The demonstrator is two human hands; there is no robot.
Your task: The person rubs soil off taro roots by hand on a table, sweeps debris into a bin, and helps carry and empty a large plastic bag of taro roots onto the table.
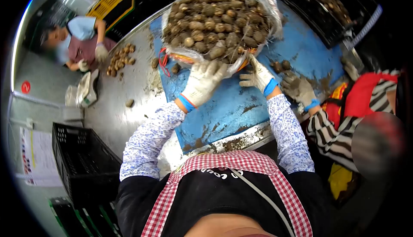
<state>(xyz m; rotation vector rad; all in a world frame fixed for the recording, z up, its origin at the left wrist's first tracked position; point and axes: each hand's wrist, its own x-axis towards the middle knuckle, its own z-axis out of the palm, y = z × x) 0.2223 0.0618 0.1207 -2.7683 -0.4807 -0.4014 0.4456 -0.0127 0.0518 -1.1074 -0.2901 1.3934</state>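
A big plastic bag [275, 26] full of brown, earthy taro-like tubers [215, 22] lies with its mouth open on the blue mat. My left hand [204, 81], in a dirty white glove, is closed on the near rim of the bag, its fingertips partly over the edge. At the same rim, further right, my right hand [259, 76] touches the bag with its fingers apart. Red string [163, 62] trails from the bag's left side. Two or so loose tubers [280, 66] sit on the mat beyond my right hand.
A blue mat [215, 123] covers part of the metal table [103, 116]. Peeled-looking tubers [120, 60] lie near a co-worker at left. Close on my right is another person's gloved hand [298, 88]. Black crates [81, 164] stand left; another crate [331, 18] holds tubers.
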